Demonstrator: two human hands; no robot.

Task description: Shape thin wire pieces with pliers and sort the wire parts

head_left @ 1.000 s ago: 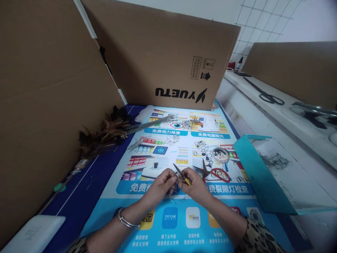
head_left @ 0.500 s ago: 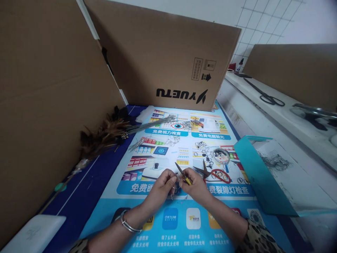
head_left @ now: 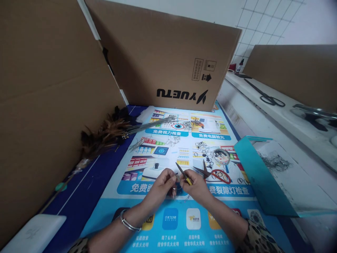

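Observation:
My left hand is closed in a pinch on a thin wire that curves in a loop below the fingers. Close beside it, my right hand is wrapped round a slim pointed tool with a dark tip and yellow handle, its point facing away and to the left. The right fingertips also meet near the wire, but whether they grip it is hard to see. Just beyond that hand lie open scissors with red handles. Black rings and a round clear case are behind them.
A bundle of straight wires and brown feathers lie at the left. Tangled wire sits farther back. At the right stands a teal box with wire inside. Cardboard panels rise behind and left.
The wire loop between my hands now hangs wider and lower, reaching to the right under the right hand. Both hands stay almost in the same place.

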